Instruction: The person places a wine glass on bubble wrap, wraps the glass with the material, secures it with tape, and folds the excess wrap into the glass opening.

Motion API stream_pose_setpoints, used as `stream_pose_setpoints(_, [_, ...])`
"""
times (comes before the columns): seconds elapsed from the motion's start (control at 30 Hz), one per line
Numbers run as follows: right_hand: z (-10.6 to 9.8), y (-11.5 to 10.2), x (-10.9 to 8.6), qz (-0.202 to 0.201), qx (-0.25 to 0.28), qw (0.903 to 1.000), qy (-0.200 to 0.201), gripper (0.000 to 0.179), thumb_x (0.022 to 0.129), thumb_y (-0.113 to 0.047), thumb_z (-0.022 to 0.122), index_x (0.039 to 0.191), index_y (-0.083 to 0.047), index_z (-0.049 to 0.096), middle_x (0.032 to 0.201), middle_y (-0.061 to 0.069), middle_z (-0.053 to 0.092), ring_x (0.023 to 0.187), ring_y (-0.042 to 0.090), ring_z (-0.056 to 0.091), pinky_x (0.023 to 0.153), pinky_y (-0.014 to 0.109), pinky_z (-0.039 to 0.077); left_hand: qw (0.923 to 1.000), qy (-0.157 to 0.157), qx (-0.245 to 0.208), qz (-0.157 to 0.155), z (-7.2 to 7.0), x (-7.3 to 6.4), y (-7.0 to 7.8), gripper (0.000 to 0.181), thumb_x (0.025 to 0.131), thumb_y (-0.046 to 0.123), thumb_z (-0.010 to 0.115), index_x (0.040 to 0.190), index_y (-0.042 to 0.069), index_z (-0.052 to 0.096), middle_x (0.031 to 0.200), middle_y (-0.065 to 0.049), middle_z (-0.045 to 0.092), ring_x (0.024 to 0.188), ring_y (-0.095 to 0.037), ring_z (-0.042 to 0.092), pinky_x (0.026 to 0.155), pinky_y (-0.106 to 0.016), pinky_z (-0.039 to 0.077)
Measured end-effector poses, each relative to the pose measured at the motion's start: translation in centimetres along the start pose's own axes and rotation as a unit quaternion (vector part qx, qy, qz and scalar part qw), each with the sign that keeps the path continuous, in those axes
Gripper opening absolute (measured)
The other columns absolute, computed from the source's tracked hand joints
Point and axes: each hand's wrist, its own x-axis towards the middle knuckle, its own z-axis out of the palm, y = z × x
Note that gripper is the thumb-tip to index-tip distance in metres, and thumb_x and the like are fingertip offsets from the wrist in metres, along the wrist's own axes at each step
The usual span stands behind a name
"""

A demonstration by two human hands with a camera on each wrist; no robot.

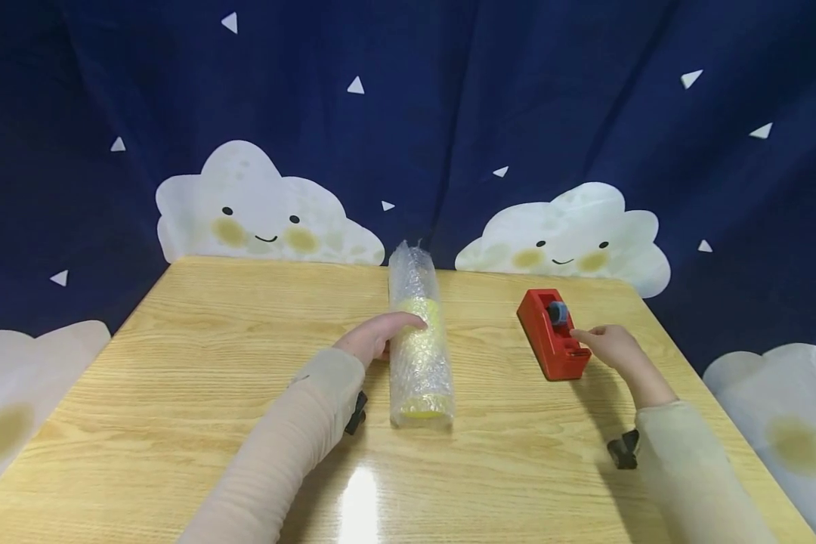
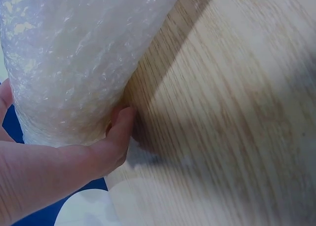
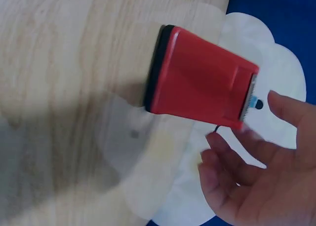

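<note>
Wrapping appears complete, taping outstanding: the left hand (image 1: 374, 335) grasps a clear-bubble-wrapped yellow cylinder (image 1: 421, 363); the empty right hand (image 1: 614, 347) adjoins a red box-shaped tape dispenser (image 1: 551, 347).

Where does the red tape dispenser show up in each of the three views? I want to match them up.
Head: right of centre, beside the right hand; the red tape dispenser stands on the table.
Left wrist: not in this picture.
Right wrist: a little above and right of centre.
Shared landmark: the wood-grain tabletop, at right in the left wrist view, at left in the right wrist view.
</note>
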Motion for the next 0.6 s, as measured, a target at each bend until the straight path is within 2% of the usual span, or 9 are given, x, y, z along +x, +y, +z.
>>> stream_pose_setpoints(0.07, [0.0, 0.7, 0.5, 0.010, 0.006, 0.9998, -0.019, 0.065, 0.095, -0.043, 0.039, 0.122, 0.015, 0.048, 0.123, 0.036, 0.047, 0.105, 0.043, 0.050, 0.083, 0.048, 0.048, 1.0000, 0.000, -0.005, -0.001, 0.0, 0.0, 0.0, 0.086, 0.078, 0.031, 0.068, 0.146, 0.008, 0.022, 0.147, -0.015, 0.031, 0.121, -0.029, 0.045, 0.102, -0.039, 0.040])
stream_pose_setpoints(0.1, [0.3, 2.0, 1.8, 0.015, 0.018, 0.9994, -0.025, 0.070, 0.093, -0.051, 0.042, 0.120, 0.013, 0.052, 0.119, 0.033, 0.050, 0.101, 0.039, 0.052, 0.079, 0.045, 0.050, 1.0000, 0.000, -0.009, -0.002, 0.0, 0.0, 0.0, 0.086, 0.078, 0.031, 0.068, 0.146, 0.008, 0.021, 0.147, -0.016, 0.031, 0.122, -0.029, 0.045, 0.103, -0.039, 0.040])
stream_pose_setpoints(0.2, [0.3, 2.4, 2.2, 0.018, 0.044, 0.9983, -0.034, 0.062, 0.093, -0.047, 0.045, 0.114, 0.011, 0.056, 0.110, 0.028, 0.053, 0.100, 0.036, 0.051, 0.081, 0.046, 0.051, 0.9999, 0.001, -0.016, -0.003, -0.1, -0.1, -0.1, 0.087, 0.077, 0.030, 0.068, 0.146, 0.008, 0.021, 0.148, -0.016, 0.030, 0.124, -0.029, 0.043, 0.104, -0.039, 0.039])
stream_pose_setpoints(0.27, [0.4, 2.5, 2.4, 0.018, 0.060, 0.9974, -0.034, 0.055, 0.093, -0.044, 0.047, 0.106, 0.008, 0.059, 0.100, 0.018, 0.053, 0.096, 0.030, 0.049, 0.080, 0.044, 0.051, 0.9999, 0.000, -0.016, 0.000, -0.1, -0.1, -0.1, 0.088, 0.077, 0.030, 0.068, 0.147, 0.008, 0.020, 0.149, -0.016, 0.029, 0.124, -0.029, 0.042, 0.104, -0.040, 0.038])
stream_pose_setpoints(0.3, [0.4, 2.4, 2.3, 0.018, 0.066, 0.9971, -0.034, 0.052, 0.093, -0.042, 0.049, 0.104, 0.007, 0.060, 0.099, 0.017, 0.053, 0.095, 0.029, 0.049, 0.080, 0.044, 0.051, 0.9999, 0.000, -0.016, 0.000, -0.1, -0.1, -0.1, 0.088, 0.077, 0.031, 0.068, 0.147, 0.008, 0.019, 0.149, -0.016, 0.028, 0.124, -0.029, 0.042, 0.104, -0.040, 0.038])
stream_pose_setpoints(0.33, [0.1, 1.4, 1.3, 0.017, 0.067, 0.9969, -0.036, 0.045, 0.095, -0.033, 0.047, 0.104, 0.009, 0.059, 0.099, 0.018, 0.052, 0.097, 0.031, 0.048, 0.083, 0.046, 0.050, 0.9999, -0.001, -0.016, 0.001, -0.1, -0.1, -0.2, 0.088, 0.077, 0.031, 0.068, 0.147, 0.008, 0.020, 0.148, -0.016, 0.029, 0.124, -0.029, 0.043, 0.104, -0.040, 0.038])
stream_pose_setpoints(0.4, [0.1, 1.5, 1.5, 0.014, 0.071, 0.9967, -0.038, 0.040, 0.094, -0.032, 0.048, 0.099, 0.006, 0.062, 0.098, 0.016, 0.052, 0.097, 0.030, 0.047, 0.083, 0.046, 0.050, 0.9999, 0.001, -0.017, 0.002, -0.1, -0.1, -0.2, 0.088, 0.077, 0.031, 0.068, 0.147, 0.007, 0.020, 0.148, -0.016, 0.030, 0.123, -0.030, 0.043, 0.104, -0.040, 0.038])
stream_pose_setpoints(0.5, [0.0, 1.5, 1.7, 0.007, 0.061, 0.9973, -0.039, 0.035, 0.094, -0.029, 0.050, 0.092, 0.002, 0.064, 0.094, 0.013, 0.055, 0.097, 0.031, 0.049, 0.080, 0.044, 0.050, 0.9998, 0.004, -0.021, 0.003, 0.0, -0.1, -0.2, 0.087, 0.077, 0.030, 0.068, 0.146, 0.006, 0.021, 0.146, -0.017, 0.033, 0.122, -0.030, 0.044, 0.103, -0.039, 0.039])
stream_pose_setpoints(0.6, [-0.1, 1.2, 2.0, 0.004, 0.039, 0.9985, -0.039, 0.029, 0.093, -0.026, 0.051, 0.079, -0.002, 0.062, 0.083, 0.007, 0.054, 0.091, 0.030, 0.050, 0.074, 0.038, 0.048, 0.9996, 0.006, -0.025, 0.006, 0.1, -0.1, -0.2, 0.086, 0.077, 0.029, 0.068, 0.145, 0.005, 0.022, 0.145, -0.017, 0.034, 0.122, -0.030, 0.045, 0.102, -0.039, 0.040])
